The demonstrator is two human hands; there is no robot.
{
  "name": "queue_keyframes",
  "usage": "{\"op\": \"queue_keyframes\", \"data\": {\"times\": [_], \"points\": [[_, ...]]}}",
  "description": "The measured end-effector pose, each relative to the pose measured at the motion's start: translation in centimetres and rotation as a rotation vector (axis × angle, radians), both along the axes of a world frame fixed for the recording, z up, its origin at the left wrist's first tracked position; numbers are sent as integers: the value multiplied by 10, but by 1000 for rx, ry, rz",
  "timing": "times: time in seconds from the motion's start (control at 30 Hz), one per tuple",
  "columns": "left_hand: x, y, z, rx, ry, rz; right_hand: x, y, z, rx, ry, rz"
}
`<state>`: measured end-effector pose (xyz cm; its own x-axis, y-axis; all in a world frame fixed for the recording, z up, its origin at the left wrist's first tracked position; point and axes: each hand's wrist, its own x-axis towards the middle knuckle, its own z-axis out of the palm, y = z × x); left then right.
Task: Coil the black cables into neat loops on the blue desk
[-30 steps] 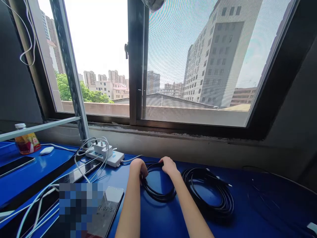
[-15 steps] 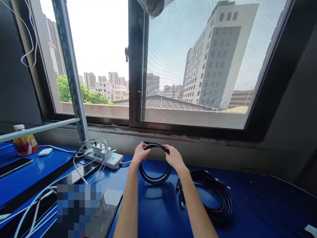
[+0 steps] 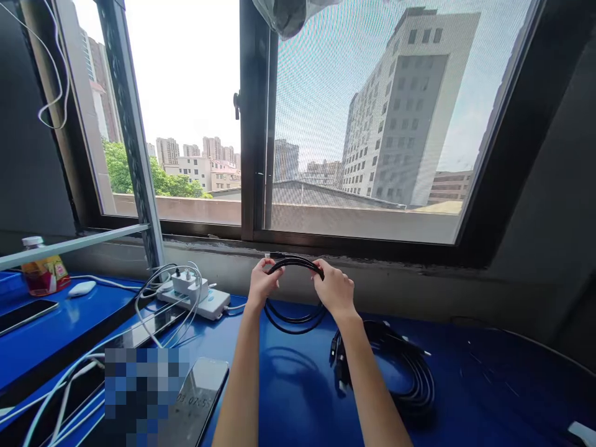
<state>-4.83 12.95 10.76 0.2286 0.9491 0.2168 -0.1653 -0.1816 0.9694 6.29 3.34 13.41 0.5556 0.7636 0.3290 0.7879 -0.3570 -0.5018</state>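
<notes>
A coiled black cable (image 3: pixel 298 260) hangs in loops between my two hands, above the blue tabletop. My left hand (image 3: pixel 264 282) pinches the coil's left side, and a plug end (image 3: pixel 274 255) pokes up beyond its fingers. On the right side of the loops, my right hand (image 3: pixel 334 287) is closed round the cable strands. Beneath and beside my right forearm lies a larger bundle of black cables (image 3: pixel 412 372) with several connectors at its left end. A shadow of the held coil falls on the table.
Left of my arm lies a phone (image 3: pixel 205 394). Farther left are a white power strip (image 3: pixel 215 304) with chargers, tangled white cables (image 3: pixel 69 379), a metal shelf post (image 3: pixel 135 136) and a drink bottle (image 3: pixel 45 273). The window ledge (image 3: pixel 298 245) runs behind the table (image 3: pixel 293 410).
Both hands have raised the coil a little off the table, and its lower loops have shifted up and slightly right. My right hand has moved a bit to the right.
</notes>
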Motion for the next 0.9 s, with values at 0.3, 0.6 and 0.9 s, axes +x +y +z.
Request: {"op": "queue_keyframes", "data": {"times": [0.3,0.6,0.9], "points": [[-6,-6,3,-53,-82,-135,-1,-7,10,139,130,-133],[-10,-17,17,-203,-337,-239,-2,-8,8,228,183,-36],[-8,-16,20,-300,-488,-109,-8,-5,6,305,210,71]]}}
